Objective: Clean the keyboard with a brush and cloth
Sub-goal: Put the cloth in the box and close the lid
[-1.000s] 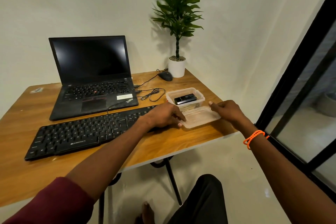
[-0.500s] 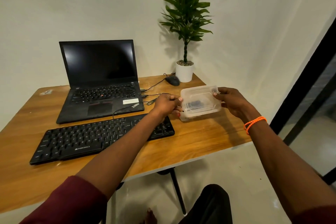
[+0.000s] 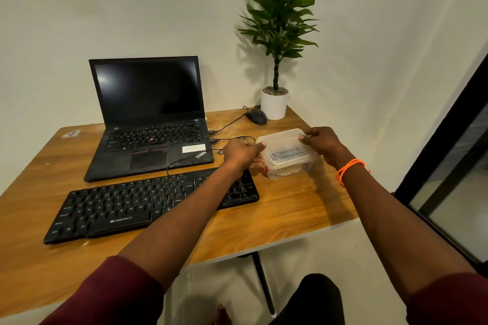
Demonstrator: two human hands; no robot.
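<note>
On the worktop, head view: a wooden worktop (image 3: 285,208) stands against a pale wall, with dark legs below.
Keyboard: a black keyboard (image 3: 137,206) lies flat near the front edge, angled a little, with "ZEBRONICS" printed in white on its lower rim; the left forearm crosses over its right end.
Container: a clear plastic container (image 3: 287,153) sits just right of the keyboard's far corner, lid on top; a dark object shows through the lid, and something pale lies at the bottom, neither plain enough to name.
Left hand: the left hand (image 3: 241,152) grips the container's left edge, thumb on the lid rim and fingers curled under the side.
Right hand: the right hand (image 3: 320,141) pinches the lid's far right corner with thumb and curled fingers; an orange bead bracelet (image 3: 348,169) circles the wrist.
Brush and cloth: cannot tell where they are; neither shows plainly.
Laptop: a black laptop (image 3: 150,119) stands open behind the keyboard, screen dark, with a ThinkPad mark at the palm rest corner and a white sticker too small to read.
Mouse: a black mouse (image 3: 256,116) rests near the back edge, its cable running toward the laptop.
Plant: a green plant in a white pot (image 3: 274,104) stands in the back corner, just beside the mouse.
Clothing: maroon sleeves cover both upper arms.
</note>
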